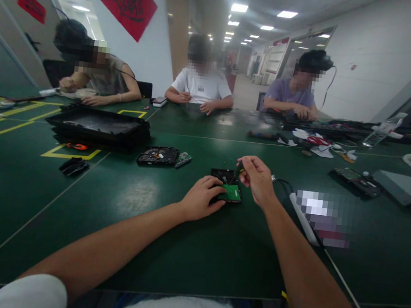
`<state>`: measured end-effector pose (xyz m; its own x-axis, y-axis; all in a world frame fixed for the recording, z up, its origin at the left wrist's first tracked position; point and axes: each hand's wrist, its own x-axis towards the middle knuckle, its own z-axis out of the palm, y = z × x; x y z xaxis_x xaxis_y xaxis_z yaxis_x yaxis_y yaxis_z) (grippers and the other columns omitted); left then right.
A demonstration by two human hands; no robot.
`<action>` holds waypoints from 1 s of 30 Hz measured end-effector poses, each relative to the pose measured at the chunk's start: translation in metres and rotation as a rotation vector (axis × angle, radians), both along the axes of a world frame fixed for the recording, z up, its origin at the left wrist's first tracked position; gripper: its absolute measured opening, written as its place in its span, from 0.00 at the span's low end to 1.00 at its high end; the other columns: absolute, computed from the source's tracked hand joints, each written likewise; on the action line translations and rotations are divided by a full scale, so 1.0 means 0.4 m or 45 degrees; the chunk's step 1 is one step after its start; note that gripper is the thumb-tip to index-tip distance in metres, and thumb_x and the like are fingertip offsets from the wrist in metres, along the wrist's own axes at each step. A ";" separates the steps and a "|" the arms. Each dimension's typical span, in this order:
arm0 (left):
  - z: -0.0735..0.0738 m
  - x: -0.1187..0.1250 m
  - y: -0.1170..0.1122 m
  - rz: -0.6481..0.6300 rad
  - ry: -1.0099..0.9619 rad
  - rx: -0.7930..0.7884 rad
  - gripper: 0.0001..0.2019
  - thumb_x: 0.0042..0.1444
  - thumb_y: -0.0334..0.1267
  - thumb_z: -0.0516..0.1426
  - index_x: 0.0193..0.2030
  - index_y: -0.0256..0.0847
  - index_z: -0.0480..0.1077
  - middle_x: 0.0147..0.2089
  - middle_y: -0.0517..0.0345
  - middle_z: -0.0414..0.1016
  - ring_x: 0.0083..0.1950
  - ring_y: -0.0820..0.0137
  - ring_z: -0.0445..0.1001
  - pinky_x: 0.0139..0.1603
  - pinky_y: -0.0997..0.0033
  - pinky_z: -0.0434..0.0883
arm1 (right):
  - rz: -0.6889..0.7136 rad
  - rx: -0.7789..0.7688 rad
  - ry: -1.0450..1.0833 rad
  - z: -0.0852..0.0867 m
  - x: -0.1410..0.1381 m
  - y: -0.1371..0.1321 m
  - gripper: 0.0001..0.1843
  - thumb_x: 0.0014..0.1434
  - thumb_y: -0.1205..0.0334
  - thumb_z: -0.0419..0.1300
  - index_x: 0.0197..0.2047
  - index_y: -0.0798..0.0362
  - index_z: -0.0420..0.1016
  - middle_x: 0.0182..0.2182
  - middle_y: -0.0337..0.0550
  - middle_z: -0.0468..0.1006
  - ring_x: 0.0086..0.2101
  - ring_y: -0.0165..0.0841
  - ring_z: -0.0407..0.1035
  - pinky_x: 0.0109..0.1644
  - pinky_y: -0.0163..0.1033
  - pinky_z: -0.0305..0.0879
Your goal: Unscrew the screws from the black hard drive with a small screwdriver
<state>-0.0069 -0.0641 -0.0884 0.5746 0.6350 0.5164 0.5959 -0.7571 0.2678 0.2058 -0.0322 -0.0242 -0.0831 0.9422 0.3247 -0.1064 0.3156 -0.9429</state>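
Observation:
A black hard drive (221, 174) with a green circuit board (233, 193) on its near side lies on the green table in front of me. My left hand (203, 198) grips it from the left, fingers over the board and thumb along the near edge. Pinched in my right hand (257, 178) is a screwdriver (240, 168) with a dark handle. Its shaft points down at the drive; whether the tip touches a screw is too small to tell. Farther left lies another hard drive (158, 156), with a loose circuit board (183, 159) beside it.
Black stacked trays (98, 126) stand at the left, near black gloves or cloth (74, 166). A white power strip (304, 218) lies right of my right hand. Another drive (355, 182), a grey case (407, 190) and a bottle (382, 131) are farther right. Several people work opposite.

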 end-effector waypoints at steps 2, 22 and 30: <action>-0.001 0.000 0.000 0.001 -0.008 -0.002 0.16 0.65 0.45 0.61 0.57 0.45 0.75 0.59 0.45 0.73 0.62 0.52 0.70 0.64 0.43 0.71 | 0.002 -0.003 0.014 0.001 -0.002 0.000 0.21 0.61 0.39 0.66 0.39 0.50 0.76 0.35 0.39 0.80 0.20 0.23 0.66 0.17 0.29 0.53; 0.003 0.000 -0.003 0.001 -0.006 -0.026 0.17 0.64 0.45 0.61 0.57 0.45 0.75 0.60 0.45 0.73 0.63 0.52 0.70 0.64 0.43 0.71 | 0.037 -0.080 0.053 0.002 -0.003 -0.002 0.26 0.60 0.33 0.64 0.39 0.49 0.71 0.36 0.41 0.82 0.20 0.23 0.64 0.16 0.29 0.51; 0.005 0.000 -0.004 -0.006 -0.014 -0.021 0.17 0.64 0.45 0.62 0.57 0.43 0.76 0.59 0.44 0.73 0.63 0.52 0.70 0.64 0.44 0.71 | 0.028 -0.026 0.018 0.004 -0.001 -0.002 0.25 0.62 0.34 0.62 0.41 0.49 0.78 0.31 0.38 0.77 0.19 0.22 0.58 0.17 0.30 0.46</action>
<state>-0.0067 -0.0656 -0.0865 0.5720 0.6407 0.5122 0.5895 -0.7553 0.2863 0.2055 -0.0330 -0.0226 -0.0990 0.9467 0.3067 -0.1265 0.2937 -0.9475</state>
